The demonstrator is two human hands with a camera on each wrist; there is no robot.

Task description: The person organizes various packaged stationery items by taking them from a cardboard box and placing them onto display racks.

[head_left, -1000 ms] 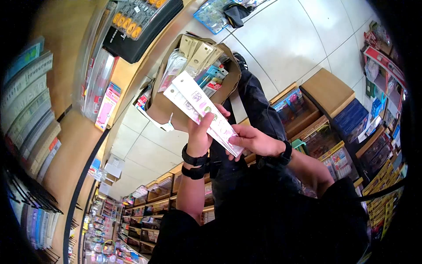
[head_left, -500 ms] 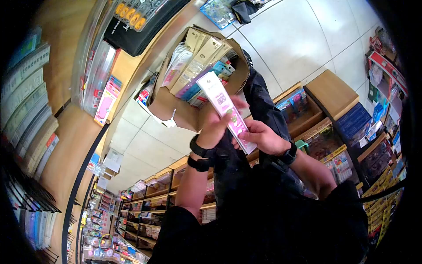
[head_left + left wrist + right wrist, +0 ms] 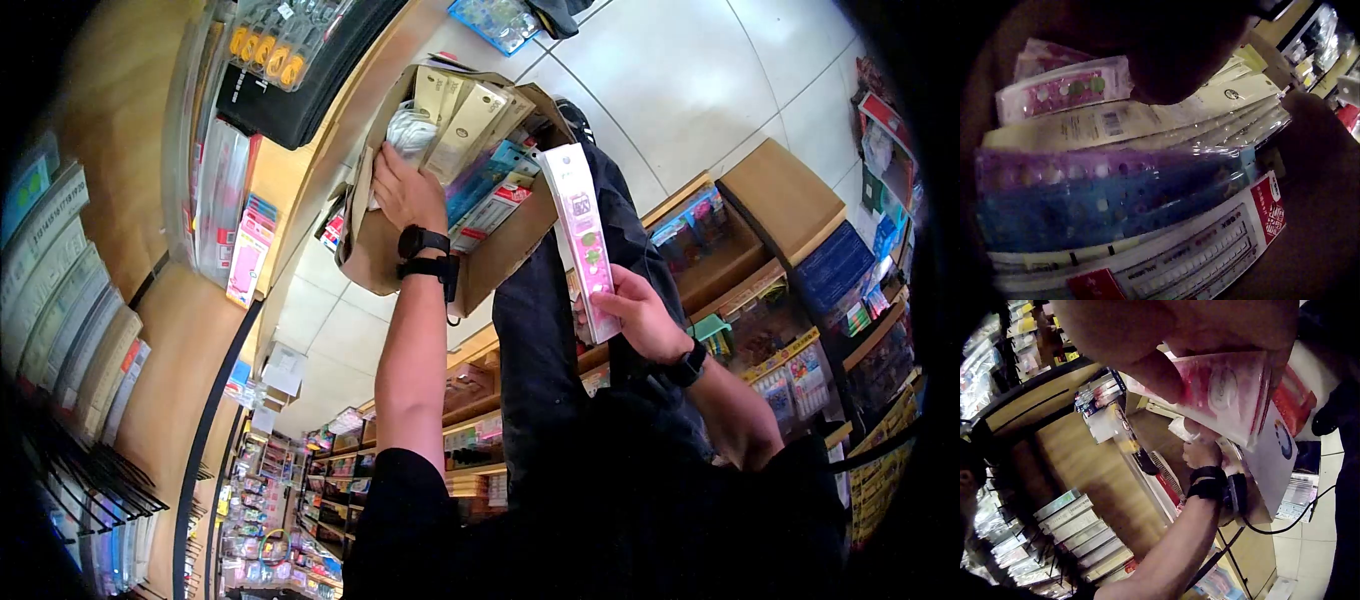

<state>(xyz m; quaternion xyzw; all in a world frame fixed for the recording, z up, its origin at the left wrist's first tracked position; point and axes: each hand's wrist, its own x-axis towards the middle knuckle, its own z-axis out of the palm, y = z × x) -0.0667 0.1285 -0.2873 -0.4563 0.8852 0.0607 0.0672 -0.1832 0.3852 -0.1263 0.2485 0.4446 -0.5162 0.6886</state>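
My right hand (image 3: 645, 315) pinches the lower end of a long, narrow pink-and-white packet (image 3: 580, 220), with the thumb across its front. In the right wrist view its pink end (image 3: 1235, 394) shows close up, with another layer behind it. My left hand (image 3: 408, 195) reaches into a cardboard box (image 3: 385, 260), over a bunch of white packets (image 3: 412, 130) along one side. The left wrist view shows a pink dotted packet (image 3: 1066, 94) beside the dark hand. How the left fingers lie on these packets, I cannot tell.
Cream card packs (image 3: 468, 130), blue and purple packs, and red-and-white packs (image 3: 500, 210) fill the box. A wooden shelf with a black case (image 3: 270, 105) runs along its left. Dark-trousered legs (image 3: 540, 330) and a display unit (image 3: 785, 200) lie to the right.
My left hand has left the packets held before me and moved left and forward into the box. My right hand keeps a packet, now more upright and further right.
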